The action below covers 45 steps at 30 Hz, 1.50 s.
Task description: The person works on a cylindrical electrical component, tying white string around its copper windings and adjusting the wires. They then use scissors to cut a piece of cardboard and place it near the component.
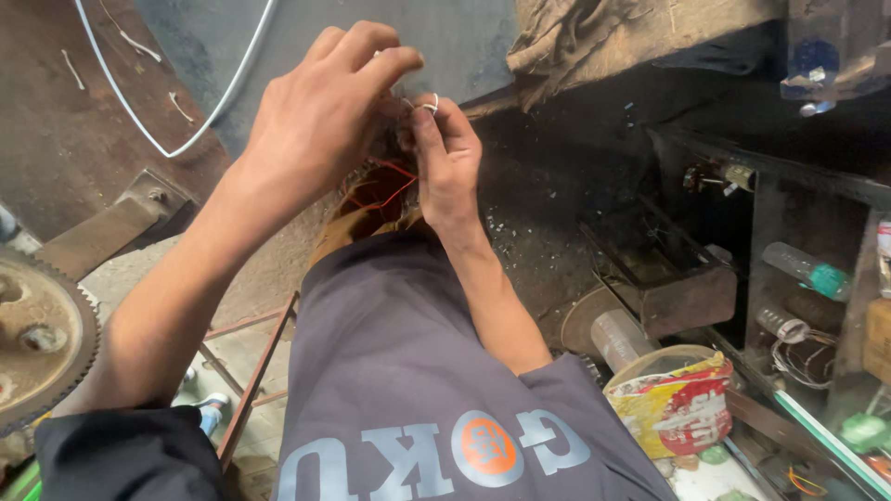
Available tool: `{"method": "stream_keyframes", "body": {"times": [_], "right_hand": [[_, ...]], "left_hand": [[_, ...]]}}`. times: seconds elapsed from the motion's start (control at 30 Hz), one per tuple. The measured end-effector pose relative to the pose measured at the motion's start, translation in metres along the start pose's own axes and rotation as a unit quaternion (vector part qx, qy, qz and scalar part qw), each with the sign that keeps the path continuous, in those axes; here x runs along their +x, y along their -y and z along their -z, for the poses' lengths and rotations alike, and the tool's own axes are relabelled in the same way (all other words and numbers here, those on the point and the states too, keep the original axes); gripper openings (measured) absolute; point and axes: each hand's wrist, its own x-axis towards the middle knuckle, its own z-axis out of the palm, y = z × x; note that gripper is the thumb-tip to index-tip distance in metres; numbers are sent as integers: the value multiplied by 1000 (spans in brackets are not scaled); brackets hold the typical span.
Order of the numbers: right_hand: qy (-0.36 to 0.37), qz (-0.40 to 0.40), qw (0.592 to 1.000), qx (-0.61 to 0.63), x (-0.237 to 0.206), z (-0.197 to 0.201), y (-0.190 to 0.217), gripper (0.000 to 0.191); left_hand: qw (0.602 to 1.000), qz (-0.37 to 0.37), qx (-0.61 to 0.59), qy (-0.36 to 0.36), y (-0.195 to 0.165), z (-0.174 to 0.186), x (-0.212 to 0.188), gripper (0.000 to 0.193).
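I hold my left hand (320, 116) and right hand (445, 158) close together above my lap, fingertips pinching thin red wire (385, 186), which loops down beneath them, kept near so I can see it.

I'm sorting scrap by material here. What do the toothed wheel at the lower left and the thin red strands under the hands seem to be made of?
The toothed wheel looks like steel or cast iron: dull grey-brown, rust-stained, with cut teeth around its rim. The red strands look like thin wire, either plastic-insulated or enamelled; they hold bent loops below the left hand and right hand. Their core cannot be seen.
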Motion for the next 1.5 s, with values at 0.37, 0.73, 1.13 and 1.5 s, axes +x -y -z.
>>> {"method": "stream_keyframes", "body": {"times": [0.37, 0.73, 1.13, 1.5], "right_hand": [[-84, -11, 993, -83, -14, -10, -5, 16], [-30, 25, 960, -276, -14, -19, 27, 10], [31, -237, 961, 138, 2, 0, 20, 15], [98, -197, 962, 162, 6, 8, 10, 19]], "left_hand": [[988, 103, 2, 115, 2, -4, 15, 21], [991, 112, -15, 75, -3, -10, 4, 18], [989, 113, -13, 93, -8, 10, 4, 20], [985, -69, 114, 108, -9, 22, 8, 23]]}}
